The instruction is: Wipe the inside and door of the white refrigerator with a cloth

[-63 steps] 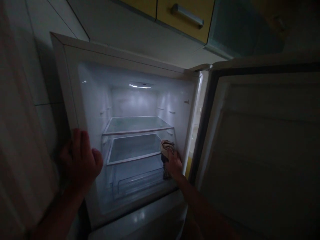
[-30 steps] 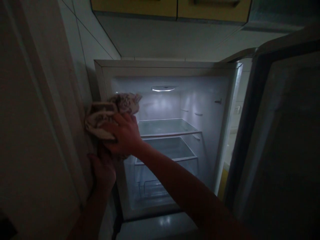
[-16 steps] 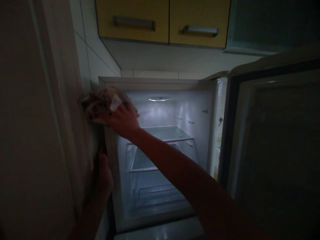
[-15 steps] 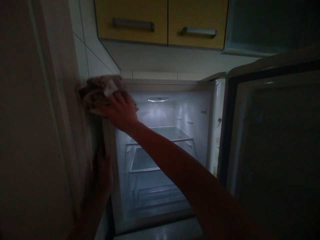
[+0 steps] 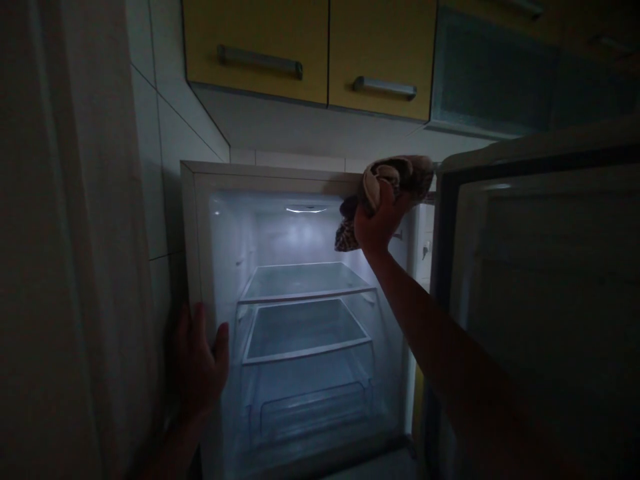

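A lit fridge (image 5: 203,267) stands in front of me with its door (image 5: 520,293) swung wide to the right. My right hand (image 5: 376,223) is closed on a bunched, patterned cloth (image 5: 400,177), held against the upper right corner of the fridge's front frame. Part of the cloth hangs down to the left of the hand. Lower on the left, my left hand (image 5: 200,363) rests against the fridge's left front edge, its fingers stretched and the thumb apart. It holds nothing.
Glass shelves (image 5: 305,283) and a clear drawer (image 5: 315,407) are inside the fridge. Yellow cupboards (image 5: 255,33) with bar handles hang above. A tiled wall (image 5: 150,147) runs close along the left side. A glass-fronted cupboard (image 5: 490,73) is at upper right.
My right hand has carried the cloth from the fridge's upper left corner across to its upper right corner. My left hand stays at the left edge, its fingers now more visible. The view has shifted slightly.
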`<state>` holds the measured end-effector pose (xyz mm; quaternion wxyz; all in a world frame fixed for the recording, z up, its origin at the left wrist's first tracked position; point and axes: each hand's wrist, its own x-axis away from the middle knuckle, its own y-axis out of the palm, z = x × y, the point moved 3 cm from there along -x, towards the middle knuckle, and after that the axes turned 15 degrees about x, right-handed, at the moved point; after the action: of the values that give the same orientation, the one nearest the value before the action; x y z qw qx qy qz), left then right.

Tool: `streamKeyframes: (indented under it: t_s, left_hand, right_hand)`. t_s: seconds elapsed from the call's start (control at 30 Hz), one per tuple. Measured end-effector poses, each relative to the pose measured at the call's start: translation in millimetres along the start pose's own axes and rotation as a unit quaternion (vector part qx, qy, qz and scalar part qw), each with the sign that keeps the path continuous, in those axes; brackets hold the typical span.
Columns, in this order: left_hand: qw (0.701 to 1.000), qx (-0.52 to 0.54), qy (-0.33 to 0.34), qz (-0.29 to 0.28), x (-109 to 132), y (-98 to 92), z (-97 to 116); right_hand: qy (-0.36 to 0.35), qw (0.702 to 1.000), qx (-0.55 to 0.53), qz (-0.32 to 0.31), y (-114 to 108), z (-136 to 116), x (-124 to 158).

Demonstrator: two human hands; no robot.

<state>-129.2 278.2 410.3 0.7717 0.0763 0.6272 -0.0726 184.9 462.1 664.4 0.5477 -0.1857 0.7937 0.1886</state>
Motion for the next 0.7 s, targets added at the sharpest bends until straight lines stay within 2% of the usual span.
streamKeyframes:
  t_s: [0.03,0.1,0.17,0.23,0.27,0.33,0.4,0.43,0.5,0.57,0.63,0.7]
  left_hand:
    - [1.0,-0.002,0.0,-0.001,0.5,0.0,0.5]
    - [1.0,0.003,-0.003,-0.002,2.0,-0.6,0.8]
    - [1.0,0.02,-0.012,-0.003,4.2,-1.1,0.1]
    - [0.998,0.047,-0.035,0.001,6.6,-1.7,-1.5]
    - [0.997,0.065,-0.049,0.009,7.6,-2.2,-2.4]
    - [0.993,0.093,-0.067,0.022,8.8,-3.0,-3.3]
    - [0.992,0.105,-0.063,0.026,8.2,-3.5,-2.7]
    - [0.993,0.102,-0.061,0.028,7.3,-3.7,-2.1]
    - [0.994,0.083,-0.063,0.027,4.5,-3.9,-0.9]
    - [0.995,0.064,-0.07,0.021,1.4,-3.7,1.0]
    - [0.996,0.057,-0.069,0.016,-0.5,-3.7,3.4]
    - [0.996,0.057,-0.067,0.019,-0.5,-4.0,4.7]
  right_hand:
    - [0.018,1.0,-0.006,-0.002,-1.8,-2.6,-1.1]
    - [0.006,0.999,-0.01,-0.04,-5.0,-26.7,1.3]
    - [-0.05,0.994,-0.009,-0.096,-8.1,-69.4,9.3]
    - [-0.146,0.98,-0.025,-0.134,-11.9,-122.8,21.9]
    - [-0.211,0.966,-0.04,-0.146,-13.6,-150.7,29.7]
    - [-0.345,0.919,-0.075,-0.173,-15.1,-201.4,46.6]
    - [-0.439,0.871,-0.099,-0.198,-12.7,-235.1,59.1]
    - [-0.467,0.854,-0.111,-0.2,-9.9,-243.5,61.7]
    - [-0.486,0.836,-0.147,-0.207,0.3,-242.3,59.5]
    - [-0.46,0.83,-0.19,-0.253,18.5,-219.5,51.6]
    - [-0.39,0.839,-0.21,-0.317,42.8,-180.3,43.4]
    - [-0.296,0.865,-0.208,-0.349,66.5,-131.8,37.7]
